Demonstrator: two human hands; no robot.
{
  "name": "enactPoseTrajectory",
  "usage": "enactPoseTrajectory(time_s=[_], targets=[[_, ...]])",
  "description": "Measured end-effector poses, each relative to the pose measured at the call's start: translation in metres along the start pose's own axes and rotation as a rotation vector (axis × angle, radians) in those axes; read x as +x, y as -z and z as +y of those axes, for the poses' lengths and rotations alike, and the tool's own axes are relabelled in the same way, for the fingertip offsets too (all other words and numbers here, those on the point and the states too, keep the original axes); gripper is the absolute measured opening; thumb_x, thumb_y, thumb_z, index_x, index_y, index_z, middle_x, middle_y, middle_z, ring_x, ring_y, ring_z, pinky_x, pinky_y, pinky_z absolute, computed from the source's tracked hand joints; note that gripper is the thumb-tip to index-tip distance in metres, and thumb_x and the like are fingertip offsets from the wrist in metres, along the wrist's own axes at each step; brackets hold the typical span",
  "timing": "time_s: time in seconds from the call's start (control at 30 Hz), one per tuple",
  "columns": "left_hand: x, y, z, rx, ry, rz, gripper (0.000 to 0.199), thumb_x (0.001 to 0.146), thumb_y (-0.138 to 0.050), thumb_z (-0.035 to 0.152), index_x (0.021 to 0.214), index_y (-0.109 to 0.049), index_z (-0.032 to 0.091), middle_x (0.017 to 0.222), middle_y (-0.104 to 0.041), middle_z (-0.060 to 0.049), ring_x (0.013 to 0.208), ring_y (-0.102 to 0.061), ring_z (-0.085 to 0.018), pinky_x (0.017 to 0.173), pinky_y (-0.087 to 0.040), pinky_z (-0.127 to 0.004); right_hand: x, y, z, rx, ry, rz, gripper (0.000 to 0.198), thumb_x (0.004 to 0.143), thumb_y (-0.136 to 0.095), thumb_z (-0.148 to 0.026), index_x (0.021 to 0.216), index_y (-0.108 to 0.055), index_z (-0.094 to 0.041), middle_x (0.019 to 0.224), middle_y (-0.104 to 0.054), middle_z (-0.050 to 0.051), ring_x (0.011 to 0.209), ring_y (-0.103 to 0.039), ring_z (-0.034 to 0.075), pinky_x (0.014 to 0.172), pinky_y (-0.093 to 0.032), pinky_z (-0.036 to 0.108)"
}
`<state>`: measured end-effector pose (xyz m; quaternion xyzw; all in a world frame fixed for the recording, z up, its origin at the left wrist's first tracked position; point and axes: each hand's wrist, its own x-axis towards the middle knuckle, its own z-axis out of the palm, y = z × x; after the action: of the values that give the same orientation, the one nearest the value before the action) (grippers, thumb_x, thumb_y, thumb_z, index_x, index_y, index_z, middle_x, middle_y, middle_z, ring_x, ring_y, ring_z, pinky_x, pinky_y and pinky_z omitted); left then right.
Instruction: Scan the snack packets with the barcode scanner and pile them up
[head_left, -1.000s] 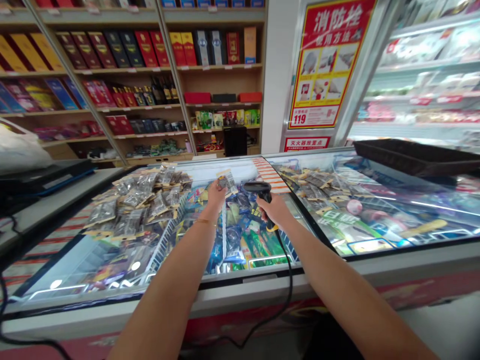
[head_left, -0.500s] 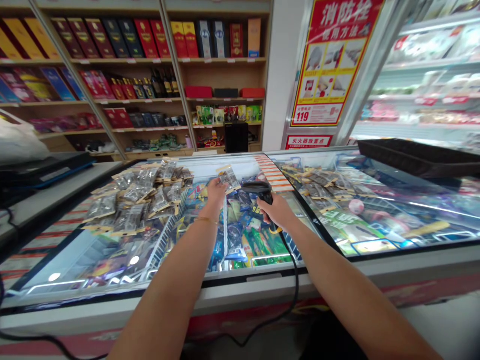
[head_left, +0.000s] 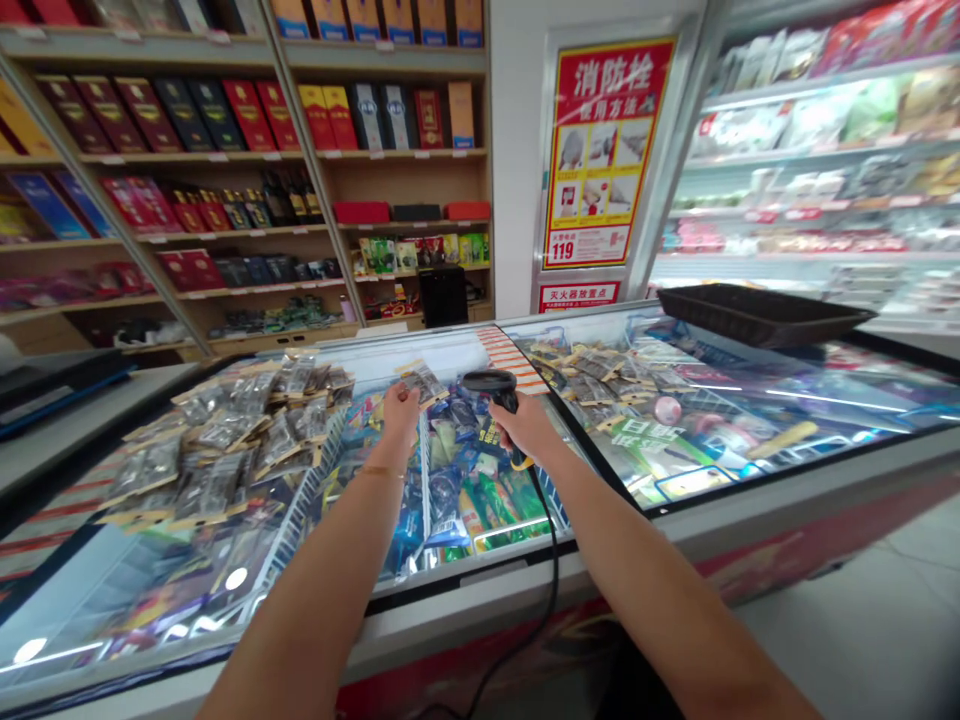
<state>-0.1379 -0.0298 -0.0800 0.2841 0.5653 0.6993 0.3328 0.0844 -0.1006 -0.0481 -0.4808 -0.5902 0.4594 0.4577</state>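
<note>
My left hand (head_left: 400, 410) is closed at the edge of a small snack packet (head_left: 425, 386), clear with a tan border, above the glass-topped freezer (head_left: 442, 566). My right hand (head_left: 525, 426) wraps round the handle of a black barcode scanner (head_left: 490, 383). The scanner's head points left towards the packet, with a gap between them. Its black cable (head_left: 553, 560) hangs down over the freezer's front edge. A heap of similar packets (head_left: 232, 430) lies on the glass to the left. To the right, another pile of packets (head_left: 592, 375) rests on the glass.
Under the glass are colourful frozen goods (head_left: 487, 490) in wire baskets. A black tray (head_left: 757, 312) sits on the freezer's far right. Behind stand shelves (head_left: 405, 170) of boxes and bottles, a red fire-hydrant poster (head_left: 606, 150) and a lit chilled cabinet (head_left: 810, 190).
The camera view has turned right and tilted up a little, so everything appears farther left and lower. Both hands keep their holds; the scanner and packet stay close to each other.
</note>
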Motion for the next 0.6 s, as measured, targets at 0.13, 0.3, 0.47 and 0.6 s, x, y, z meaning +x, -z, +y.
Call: enactPoseTrajectory(time_s=[0.13,0.3,0.47,0.6], targets=[[-0.012,-0.02,0.005,0.025,0.042,-0.014,0.034,0.079,-0.072,0.01,0.11,-0.06,0.018,0.088,-0.061,-0.002,0.084,-0.068,-0.016,0.077,-0.061,-0.035,0.005,0.027,-0.006,0.124,-0.008,0.078,0.017,0.084,-0.066,-0.028,0.077,-0.051,-0.021,0.055,-0.056,-0.005,0.037,-0.053,0.011,0.037,-0.04,0.023],[-0.035,-0.097,0.003,0.026,0.113,-0.173,0.044,0.076,-0.082,0.011,0.112,-0.058,0.018,0.088,-0.065,-0.004,0.08,-0.071,-0.017,0.076,-0.062,-0.036,0.006,0.102,-0.003,0.105,-0.015,0.215,0.019,0.083,-0.067,-0.026,0.077,-0.05,-0.022,0.053,-0.056,-0.005,0.035,-0.051,0.011,0.035,-0.038,0.022],[-0.07,-0.214,-0.01,0.004,0.136,-0.364,0.046,0.077,-0.082,0.012,0.116,-0.058,0.018,0.091,-0.066,-0.005,0.081,-0.072,-0.018,0.076,-0.061,-0.033,0.002,0.196,0.005,0.006,-0.095,0.415,0.023,0.081,-0.071,-0.024,0.072,-0.05,-0.021,0.052,-0.056,-0.003,0.035,-0.051,0.012,0.036,-0.04,0.023],[-0.094,-0.29,-0.024,-0.03,0.089,-0.511,0.045,0.081,-0.079,0.015,0.121,-0.059,0.018,0.097,-0.069,-0.008,0.084,-0.072,-0.019,0.077,-0.06,-0.035,-0.004,0.244,0.011,-0.042,-0.108,0.502,0.017,0.08,-0.069,-0.022,0.075,-0.052,-0.02,0.052,-0.057,-0.003,0.034,-0.05,0.012,0.035,-0.04,0.024]])
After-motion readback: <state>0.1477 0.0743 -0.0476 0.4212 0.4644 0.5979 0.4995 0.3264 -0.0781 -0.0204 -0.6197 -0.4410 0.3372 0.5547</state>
